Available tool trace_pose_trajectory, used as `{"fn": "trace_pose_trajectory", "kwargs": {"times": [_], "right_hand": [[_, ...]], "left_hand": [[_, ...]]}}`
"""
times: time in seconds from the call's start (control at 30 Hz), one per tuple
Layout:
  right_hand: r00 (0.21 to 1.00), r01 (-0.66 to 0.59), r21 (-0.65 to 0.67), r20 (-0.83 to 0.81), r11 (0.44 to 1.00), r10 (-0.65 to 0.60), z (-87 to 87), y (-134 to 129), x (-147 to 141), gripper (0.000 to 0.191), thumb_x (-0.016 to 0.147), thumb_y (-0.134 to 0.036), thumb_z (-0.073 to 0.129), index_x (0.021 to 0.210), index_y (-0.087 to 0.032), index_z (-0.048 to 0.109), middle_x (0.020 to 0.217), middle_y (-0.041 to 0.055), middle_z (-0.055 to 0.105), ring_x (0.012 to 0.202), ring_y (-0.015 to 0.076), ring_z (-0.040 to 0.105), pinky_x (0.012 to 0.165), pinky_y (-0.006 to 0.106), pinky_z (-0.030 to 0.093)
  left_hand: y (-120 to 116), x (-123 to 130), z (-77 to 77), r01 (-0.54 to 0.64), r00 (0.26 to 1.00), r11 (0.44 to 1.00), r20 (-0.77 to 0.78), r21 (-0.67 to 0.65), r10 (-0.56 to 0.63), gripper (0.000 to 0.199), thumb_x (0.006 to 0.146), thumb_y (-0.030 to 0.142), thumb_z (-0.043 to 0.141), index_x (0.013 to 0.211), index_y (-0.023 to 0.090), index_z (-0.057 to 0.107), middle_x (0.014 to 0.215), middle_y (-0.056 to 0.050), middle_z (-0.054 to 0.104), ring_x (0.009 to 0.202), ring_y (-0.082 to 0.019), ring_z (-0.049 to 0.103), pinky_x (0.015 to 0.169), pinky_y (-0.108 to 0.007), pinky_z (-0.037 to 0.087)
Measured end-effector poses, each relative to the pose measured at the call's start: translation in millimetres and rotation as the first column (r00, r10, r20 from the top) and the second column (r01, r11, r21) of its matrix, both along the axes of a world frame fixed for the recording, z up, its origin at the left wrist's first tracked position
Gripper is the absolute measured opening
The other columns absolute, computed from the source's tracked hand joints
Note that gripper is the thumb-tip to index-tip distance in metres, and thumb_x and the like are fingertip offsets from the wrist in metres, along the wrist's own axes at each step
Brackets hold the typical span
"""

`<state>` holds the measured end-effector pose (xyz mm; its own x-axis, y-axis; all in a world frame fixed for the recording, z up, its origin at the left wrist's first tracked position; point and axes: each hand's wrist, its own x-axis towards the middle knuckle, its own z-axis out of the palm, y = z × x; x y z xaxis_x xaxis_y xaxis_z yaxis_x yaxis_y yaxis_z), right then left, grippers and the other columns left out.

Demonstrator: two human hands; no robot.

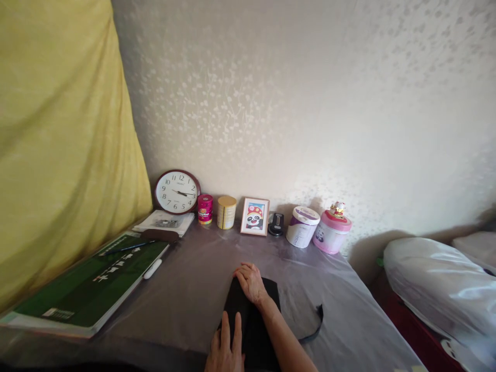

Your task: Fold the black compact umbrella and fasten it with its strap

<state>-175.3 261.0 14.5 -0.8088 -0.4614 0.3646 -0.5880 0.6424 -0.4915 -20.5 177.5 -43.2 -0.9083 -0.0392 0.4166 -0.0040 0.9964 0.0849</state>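
A black, flat, folded piece (267,330) that looks like cloth lies on the grey-covered table in front of me; I cannot make out its exact kind. From its right side a thin black strap (315,325) curls out over the tabletop. My right hand (250,281) rests on the far left part of the black piece, fingers together and pointing left over its edge. Nearer to me, my left hand (226,343) lies on its left side with the fingers stretched out and apart. The near end of the piece is partly hidden by my right forearm and cut off by the frame.
Along the wall stand a clock (177,192), a pink can (205,209), a yellow-lidded can (227,213), a panda picture frame (254,217), a small black device (276,225), a purple-white tub (303,227) and a pink tub (332,232). Green book (89,284) at left.
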Motion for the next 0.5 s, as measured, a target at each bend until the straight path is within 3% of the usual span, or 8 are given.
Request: {"fn": "trace_pose_trajectory", "kwargs": {"times": [0.13,0.27,0.37,0.43,0.5], "right_hand": [[0.988,0.141,0.05,0.051,0.989,-0.144,-0.4,0.4,-17.0,0.032,0.091,-0.024,0.035,0.084,-0.024,0.066,0.092,0.0,0.068,0.091,0.0121,0.058,0.086,0.022,0.037],[0.929,0.362,0.046,0.068,0.931,-0.365,8.0,22.0,-18.2,0.032,0.09,-0.025,0.033,0.091,-0.018,0.064,0.094,0.0073,0.067,0.092,0.0179,0.06,0.081,0.026,0.04],[0.866,0.495,0.022,0.07,0.869,-0.495,12.5,55.8,-3.3,0.033,0.089,-0.025,0.031,0.099,-0.015,0.061,0.101,0.0104,0.065,0.094,0.0192,0.06,0.082,0.026,0.04],[0.818,0.567,0.023,0.095,0.823,-0.567,10.7,79.0,13.3,0.031,0.088,-0.028,0.033,0.096,-0.017,0.062,0.095,0.0089,0.067,0.089,0.0187,0.061,0.077,0.025,0.041],[0.808,0.576,0.066,0.107,0.815,-0.58,5.3,96.7,31.8,0.03,0.087,-0.029,0.036,0.091,-0.018,0.063,0.088,0.0082,0.068,0.084,0.019,0.063,0.073,0.025,0.041]], "left_hand": [[1.8,2.2,11.7,-0.005,0.999,1.0,0.042,0.009,0.004,0.06,0.069,0.006,0.052,0.126,0.023,0.044,0.132,-0.013,0.046,0.096,-0.023,0.058,0.077,-0.033,0.051],[2.8,5.4,20.8,-0.009,0.997,1.0,0.073,0.021,0.007,0.059,0.072,0.005,0.048,0.128,0.022,0.042,0.132,-0.013,0.045,0.097,-0.021,0.057,0.076,-0.03,0.05],[1.1,9.4,25.1,-0.011,0.997,1.0,0.075,0.026,0.009,0.059,0.075,0.005,0.044,0.131,0.022,0.036,0.134,-0.012,0.043,0.097,-0.021,0.057,0.074,-0.03,0.05],[-1.8,11.8,26.7,0.019,0.997,0.999,0.075,0.049,-0.023,0.058,0.078,0.008,0.04,0.133,0.022,0.031,0.135,-0.014,0.041,0.099,-0.021,0.056,0.074,-0.029,0.05],[-5.3,13.4,28.0,0.067,0.994,0.994,0.075,0.081,-0.074,0.056,0.08,0.011,0.037,0.135,0.02,0.027,0.135,-0.016,0.04,0.101,-0.021,0.055,0.074,-0.029,0.05]]}}
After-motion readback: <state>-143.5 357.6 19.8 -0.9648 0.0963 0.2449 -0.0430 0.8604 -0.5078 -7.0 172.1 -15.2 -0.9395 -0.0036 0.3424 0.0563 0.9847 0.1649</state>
